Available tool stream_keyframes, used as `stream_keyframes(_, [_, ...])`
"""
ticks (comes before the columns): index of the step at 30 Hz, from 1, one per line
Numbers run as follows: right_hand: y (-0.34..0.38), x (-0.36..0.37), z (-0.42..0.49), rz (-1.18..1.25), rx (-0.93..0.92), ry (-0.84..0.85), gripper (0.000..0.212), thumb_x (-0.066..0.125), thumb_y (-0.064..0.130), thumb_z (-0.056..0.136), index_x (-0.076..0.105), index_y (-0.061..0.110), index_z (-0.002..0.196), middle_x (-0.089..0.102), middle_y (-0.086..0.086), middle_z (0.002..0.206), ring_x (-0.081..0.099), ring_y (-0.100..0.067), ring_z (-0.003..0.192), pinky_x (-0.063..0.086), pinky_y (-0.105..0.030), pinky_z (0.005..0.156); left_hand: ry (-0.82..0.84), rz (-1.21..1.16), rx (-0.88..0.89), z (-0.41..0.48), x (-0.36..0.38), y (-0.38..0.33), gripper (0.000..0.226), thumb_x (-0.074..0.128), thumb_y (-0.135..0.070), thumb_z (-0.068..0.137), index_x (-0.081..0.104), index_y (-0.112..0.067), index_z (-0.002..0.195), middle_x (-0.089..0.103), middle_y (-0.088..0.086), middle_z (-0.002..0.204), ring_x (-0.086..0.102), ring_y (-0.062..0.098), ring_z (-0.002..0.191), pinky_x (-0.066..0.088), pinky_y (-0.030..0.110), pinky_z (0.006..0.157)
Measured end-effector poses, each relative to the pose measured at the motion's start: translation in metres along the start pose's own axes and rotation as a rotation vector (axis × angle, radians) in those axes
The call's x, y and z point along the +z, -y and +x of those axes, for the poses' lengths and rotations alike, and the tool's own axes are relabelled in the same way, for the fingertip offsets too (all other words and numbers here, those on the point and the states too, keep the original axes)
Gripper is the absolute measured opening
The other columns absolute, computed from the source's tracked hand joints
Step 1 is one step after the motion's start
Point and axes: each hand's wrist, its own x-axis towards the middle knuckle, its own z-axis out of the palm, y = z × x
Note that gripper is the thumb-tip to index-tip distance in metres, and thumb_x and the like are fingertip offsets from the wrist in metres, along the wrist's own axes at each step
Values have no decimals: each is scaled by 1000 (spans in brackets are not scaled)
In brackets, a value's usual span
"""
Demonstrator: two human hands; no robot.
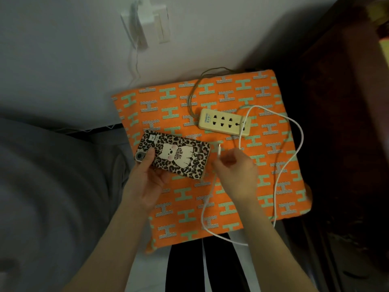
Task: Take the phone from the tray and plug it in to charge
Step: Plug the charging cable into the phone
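My left hand [145, 182] holds a phone [179, 157] in a leopard-print case with a cartoon figure, back side up, over the orange patterned cushion [231, 197]. My right hand [235, 171] pinches the plug end of a white charging cable [280, 175], its metal tip a short way from the phone's right end and apart from it. The cable loops right across the cushion and back to a cream power strip [225, 123] lying behind the hands. No tray is visible.
The power strip's brown cord [193, 91] runs up over the cushion's back edge. A white wall fixture [147, 24] with a hanging wire is on the wall. Grey bedding [52, 186] lies left, dark wooden furniture [347, 144] right.
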Motion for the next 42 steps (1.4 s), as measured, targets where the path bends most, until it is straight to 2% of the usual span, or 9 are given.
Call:
stream_keyframes(3, [6,-25,-15,643,34,248,15,71,10,81,66,24,81,75,-7,74,72,-17,72,53,-22,61,11,-27,-13,-2,-1,0,54,56,-24,84,49,-8,135,54,13,140,51,27,129,46,44,98])
stream_keyframes(5, [10,-38,-27,741,-44,325,11,73,21,79,72,29,86,75,-8,76,70,-15,71,52,-17,64,19,-118,-24,-4,0,2,49,56,-24,84,52,-9,131,52,13,142,49,26,130,37,42,108])
stream_keyframes(9, [16,-52,-44,624,-157,270,13,64,29,83,77,27,85,71,-5,73,57,-9,62,48,-18,61,92,-231,-36,-6,2,7,51,54,-22,86,49,-9,135,47,13,146,44,28,134,26,43,116])
stream_keyframes(19, [25,-59,-53,337,-397,82,13,65,32,83,69,42,90,59,19,66,51,-11,64,41,-17,58,136,-162,-36,-13,10,9,42,46,-23,93,50,-9,132,55,10,138,51,25,129,37,42,106])
stream_keyframes(24, [21,-60,-51,261,-482,34,23,70,15,84,69,35,94,55,19,65,53,-7,66,41,-12,60,110,-7,-35,-12,14,10,23,45,-30,95,61,-14,100,77,0,82,73,15,83,59,34,78])
stream_keyframes(27, [20,-62,-49,190,-544,3,20,69,17,83,68,31,97,54,15,69,52,-7,67,42,-15,58,113,36,-29,-13,15,11,23,43,-32,95,60,-16,93,77,-2,72,74,14,72,60,30,63])
stream_keyframes(32, [16,-64,-43,96,-586,15,17,72,13,82,73,23,95,59,10,71,54,-10,67,43,-20,57,114,44,-36,-13,14,11,23,44,-32,95,60,-16,94,76,-2,74,73,13,74,60,29,67])
stream_keyframes(37, [7,-69,-32,69,-520,96,10,73,10,81,75,19,84,63,0,69,60,-17,64,49,-42,58,126,-18,-20,-15,13,9,37,46,-22,94,53,-10,128,66,8,115,59,23,114,49,41,90])
stream_keyframes(42, [5,-69,-28,-12,-571,86,7,73,12,81,75,17,85,64,2,69,60,-15,65,49,-38,57,155,-32,-19,-15,16,15,41,51,-20,88,55,-10,128,64,10,125,58,26,120,50,45,90])
